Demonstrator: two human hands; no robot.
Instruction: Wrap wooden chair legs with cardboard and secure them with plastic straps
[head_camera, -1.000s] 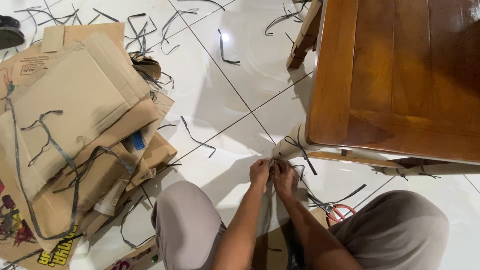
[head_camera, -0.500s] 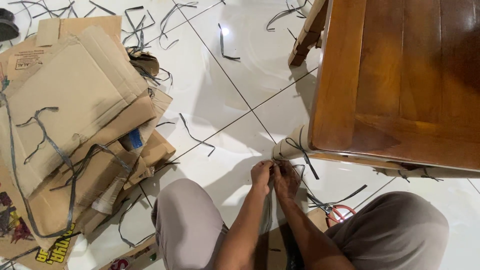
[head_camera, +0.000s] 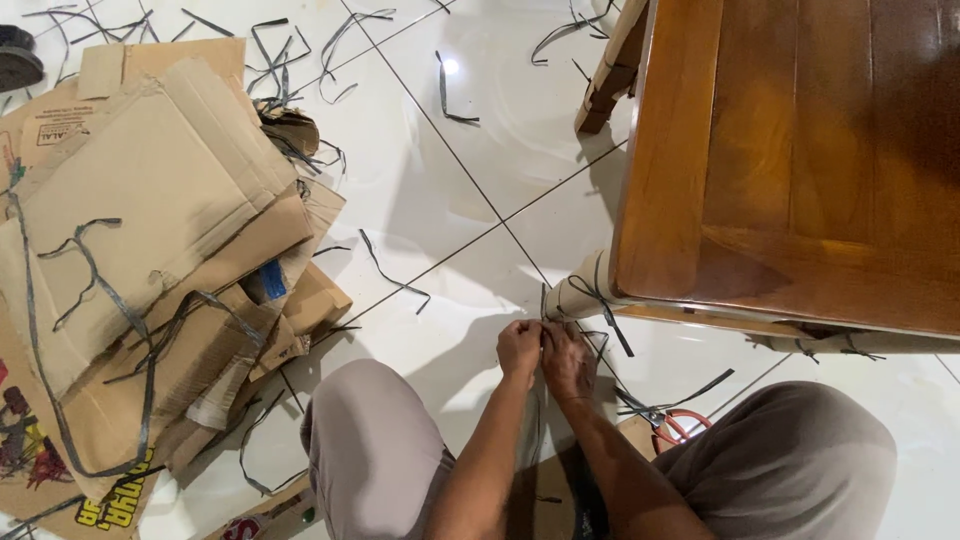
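My left hand (head_camera: 519, 348) and my right hand (head_camera: 568, 358) are pressed together low on the paper-wrapped leg (head_camera: 575, 297) of a brown wooden table (head_camera: 800, 160). Both pinch a thin black plastic strap (head_camera: 543, 325) that runs up between them and hangs down toward my knees. Another black strap is tied round the wrapped leg (head_camera: 605, 300) just above my right hand. Red-handled scissors (head_camera: 672, 422) lie on the floor right of my right forearm.
A heap of flattened cardboard boxes (head_camera: 150, 250) with black straps lies on the left. Several cut strap pieces (head_camera: 395, 275) are strewn over the white tiled floor. A second table leg (head_camera: 610, 75) stands at the top. A dark shoe (head_camera: 18, 60) sits top left.
My hands stayed at the wrapped leg, fingers shifting slightly on the strap, whose end now sticks up a little above them. The view wobbled slightly.
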